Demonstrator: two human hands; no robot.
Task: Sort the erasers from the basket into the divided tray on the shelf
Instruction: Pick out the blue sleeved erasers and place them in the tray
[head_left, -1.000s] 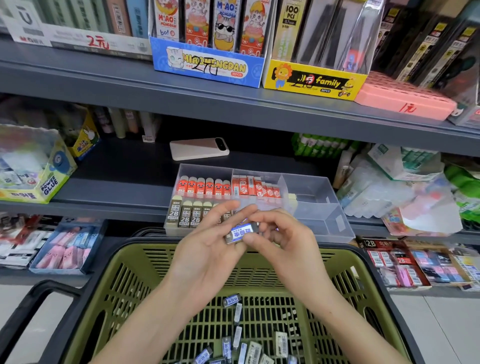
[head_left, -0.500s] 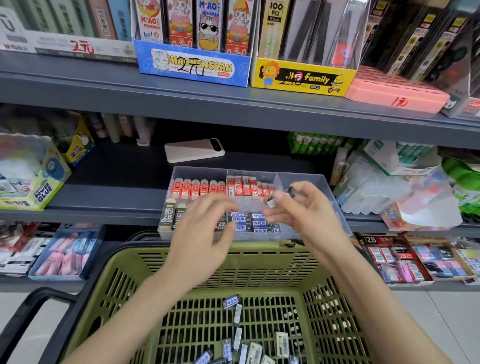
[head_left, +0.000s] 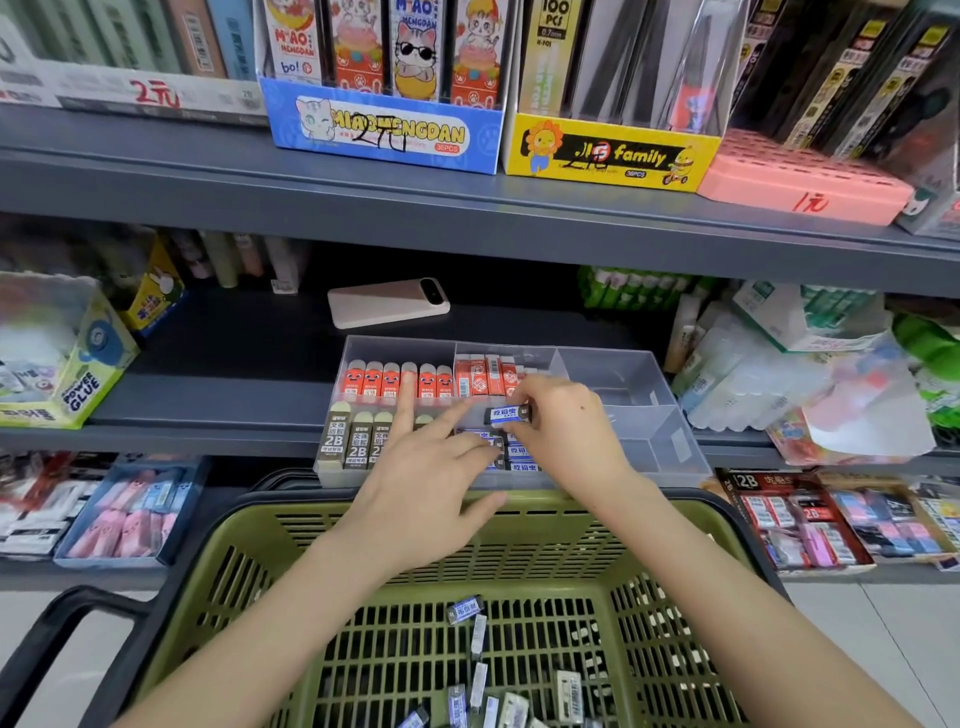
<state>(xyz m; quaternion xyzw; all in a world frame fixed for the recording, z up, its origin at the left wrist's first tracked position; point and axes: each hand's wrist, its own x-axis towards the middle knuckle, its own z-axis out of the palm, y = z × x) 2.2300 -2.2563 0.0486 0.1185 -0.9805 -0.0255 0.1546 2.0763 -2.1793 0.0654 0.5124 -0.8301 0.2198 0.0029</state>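
Note:
A clear divided tray (head_left: 613, 374) stands on the middle shelf, holding rows of red, orange and 2B erasers plus blue-labelled ones. My right hand (head_left: 566, 436) pinches a blue-labelled eraser (head_left: 506, 414) over the tray's front middle compartment. My left hand (head_left: 431, 483) reaches over the tray with fingers spread, its fingertips touching the blue erasers (head_left: 519, 452) lying there. Below, a green basket (head_left: 675, 587) holds several loose erasers (head_left: 478, 654) on its floor.
A pink phone (head_left: 387, 306) lies behind the tray. A glue box (head_left: 67, 364) sits at the left and plastic-wrapped goods (head_left: 810, 379) at the right. The upper shelf (head_left: 467, 208) overhangs. The tray's right compartments (head_left: 644, 431) hold nothing.
Both hands rose from above the basket to the tray. The eraser passed from both hands into my right hand alone, and my left hand's fingers now touch the erasers in the tray.

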